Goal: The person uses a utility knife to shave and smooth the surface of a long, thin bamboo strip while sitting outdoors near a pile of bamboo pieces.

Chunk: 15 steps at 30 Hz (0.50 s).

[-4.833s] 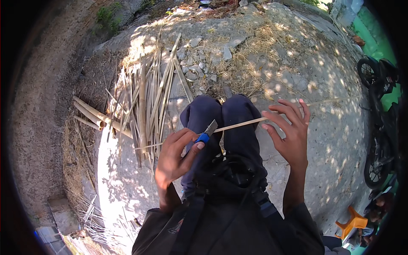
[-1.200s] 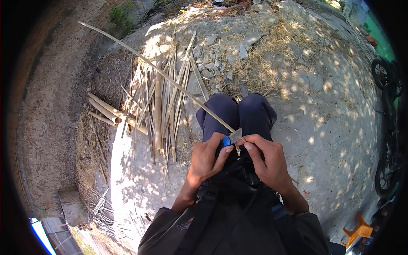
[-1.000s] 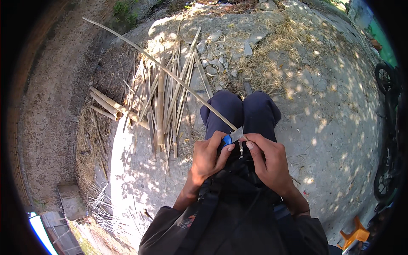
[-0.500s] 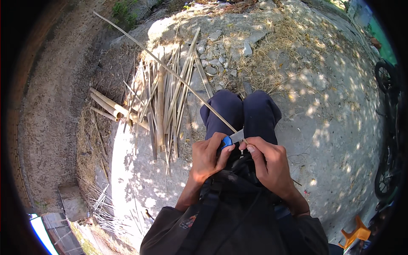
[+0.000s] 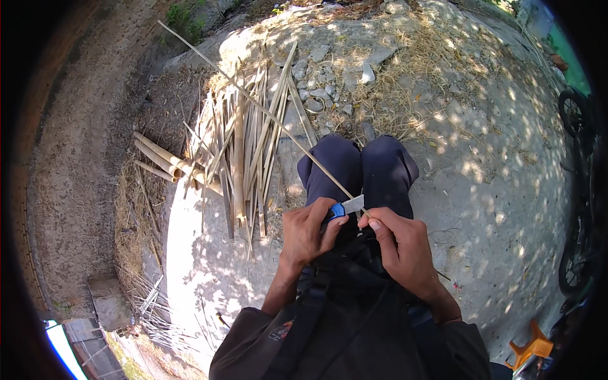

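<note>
Closed round a blue-handled knife [image 5: 337,209], my left hand [image 5: 307,231] holds it over my lap. Its flat grey blade [image 5: 353,204] points right and lies against a long, thin bamboo strip [image 5: 285,130]. My right hand [image 5: 399,237] pinches the strip's near end between thumb and fingers, just right of the blade. From there the strip slants far up and left, past my knees [image 5: 361,164] and above a pile of split bamboo. The contact between blade edge and strip is too small to make out.
Split bamboo strips [image 5: 259,145] lie heaped ahead on the left, with bamboo poles [image 5: 158,155] beside them. Broken stones [image 5: 320,95] and dry straw [image 5: 418,82] cover ground farther off. A wheeled thing [image 5: 573,190] stands at far right, an orange plastic object [image 5: 533,345] at lower right.
The strip's far end has swung slightly to the right. Both hands stay almost in place, still gripping the knife and the strip.
</note>
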### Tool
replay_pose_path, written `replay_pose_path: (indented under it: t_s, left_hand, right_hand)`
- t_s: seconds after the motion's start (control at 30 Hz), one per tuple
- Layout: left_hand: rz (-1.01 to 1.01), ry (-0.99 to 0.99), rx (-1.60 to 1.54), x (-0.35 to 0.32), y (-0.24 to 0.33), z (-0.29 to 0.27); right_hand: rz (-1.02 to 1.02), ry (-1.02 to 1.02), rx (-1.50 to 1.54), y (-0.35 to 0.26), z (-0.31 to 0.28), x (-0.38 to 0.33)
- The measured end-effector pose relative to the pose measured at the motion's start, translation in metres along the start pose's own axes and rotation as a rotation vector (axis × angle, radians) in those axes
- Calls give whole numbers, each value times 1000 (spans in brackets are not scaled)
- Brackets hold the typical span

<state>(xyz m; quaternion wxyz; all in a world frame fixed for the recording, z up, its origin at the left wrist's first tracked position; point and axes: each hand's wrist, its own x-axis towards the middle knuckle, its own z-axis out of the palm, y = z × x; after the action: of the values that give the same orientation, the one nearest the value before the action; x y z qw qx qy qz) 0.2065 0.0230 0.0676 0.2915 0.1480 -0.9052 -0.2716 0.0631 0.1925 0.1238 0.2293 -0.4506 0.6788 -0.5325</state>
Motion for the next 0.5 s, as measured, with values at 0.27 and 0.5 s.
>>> replay_pose_path:
  t_s: [0.27,0.5]
  left_hand:
    - [-262,207,100,10,-30,-31]
    - [-300,202,107,13,-46,-40]
  right_hand:
    - [105,-120,12,-10,-10,-13]
    - [-4,-55,-10,1,-5,-14]
